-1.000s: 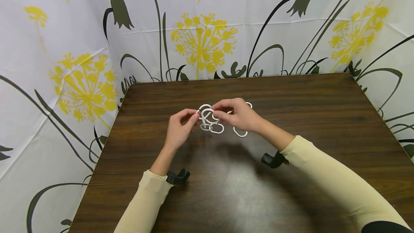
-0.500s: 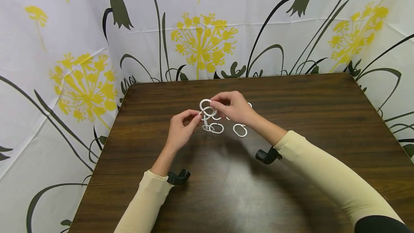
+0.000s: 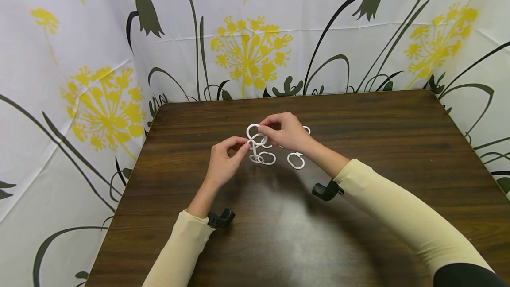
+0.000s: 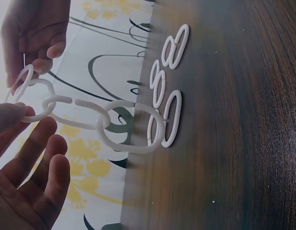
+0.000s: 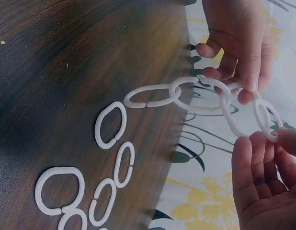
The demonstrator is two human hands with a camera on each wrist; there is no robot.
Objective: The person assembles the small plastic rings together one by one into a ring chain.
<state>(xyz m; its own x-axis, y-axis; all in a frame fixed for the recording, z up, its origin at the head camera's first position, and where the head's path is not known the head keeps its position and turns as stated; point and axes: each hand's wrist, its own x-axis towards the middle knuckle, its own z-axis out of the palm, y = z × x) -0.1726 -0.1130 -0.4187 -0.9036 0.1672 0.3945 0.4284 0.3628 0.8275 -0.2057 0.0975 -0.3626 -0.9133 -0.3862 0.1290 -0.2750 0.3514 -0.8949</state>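
In the head view, my left hand (image 3: pixel 225 160) pinches a white oval plastic chain link between thumb and fingertips. From it a short chain of interlocked links hangs down, its lower links (image 5: pixel 148 88) slanting toward the table in the right wrist view. My right hand (image 3: pixel 286 133) pinches another white link (image 3: pixel 247 133) at its edge. That link overlaps the upper part of the chain, close to the left fingertips. Each link has a small gap in its oval, as the hanging link (image 4: pixel 105 139) shows in the left wrist view. Fingertips partly cover the pinched links.
Several loose white links lie on the dark wood-grain table (image 3: pixel 358 145), among them one link (image 3: pixel 295 168) below the right hand and another link (image 5: pixel 38 191) seen from the right wrist. A white curtain (image 3: pixel 179 56) with yellow and grey-green flowers hangs behind the table.
My right hand has moved up and slightly left, raising its link above the chain. My left hand has shifted slightly right. A loose link near the right hand shows more fully.
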